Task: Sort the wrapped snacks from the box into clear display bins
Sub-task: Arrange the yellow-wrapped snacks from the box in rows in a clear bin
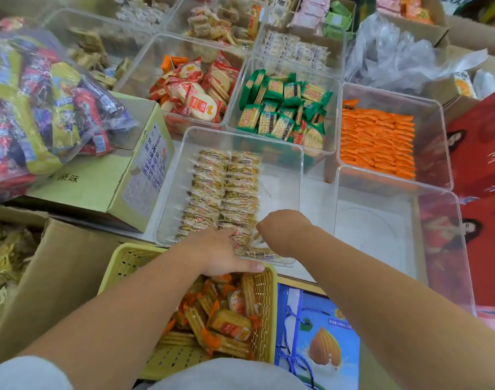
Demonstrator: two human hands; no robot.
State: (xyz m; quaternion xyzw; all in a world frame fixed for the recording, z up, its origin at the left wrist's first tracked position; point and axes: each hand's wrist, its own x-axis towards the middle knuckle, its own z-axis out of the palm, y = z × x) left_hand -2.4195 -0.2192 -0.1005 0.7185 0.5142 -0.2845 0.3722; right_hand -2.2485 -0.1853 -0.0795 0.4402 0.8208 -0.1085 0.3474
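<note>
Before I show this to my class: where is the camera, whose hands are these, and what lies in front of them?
There is no machine: a person wears one wide-angle camera on the head, so you look down along both bare arms. The left hand rests on rows of clear-wrapped snacks in the nearest clear bin. The right hand bends down beside it; its fingers are hidden, so I cannot tell whether it holds anything. Under the arms stands a yellow basket of orange-wrapped crackers. Bins behind hold green packs and orange packs.
</note>
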